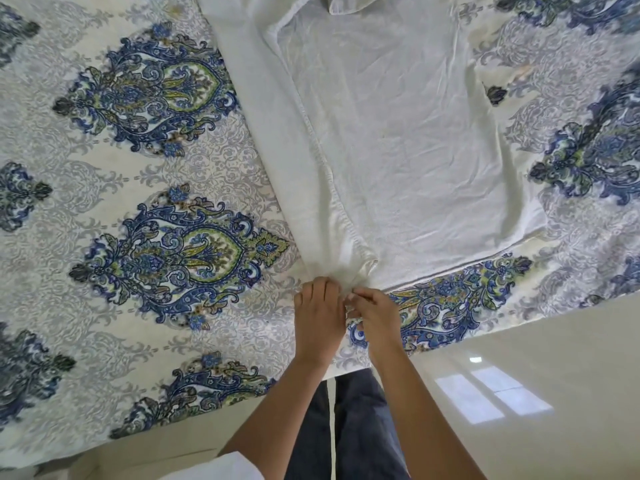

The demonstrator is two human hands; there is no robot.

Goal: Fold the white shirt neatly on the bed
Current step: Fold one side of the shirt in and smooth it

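The white shirt lies spread flat on the bed, running from the top of the view down to the near edge. A long seamed strip of it is folded along its left side. Both hands meet at the shirt's near lower corner. My left hand lies palm down with its fingertips on the bunched cloth there. My right hand has its fingers curled and pinches the same corner right beside the left one.
The bed carries a cream cover with large blue and green paisley motifs. Its near edge runs diagonally just below my hands. Glossy pale floor lies to the right, and my dark trouser legs stand against the bed edge.
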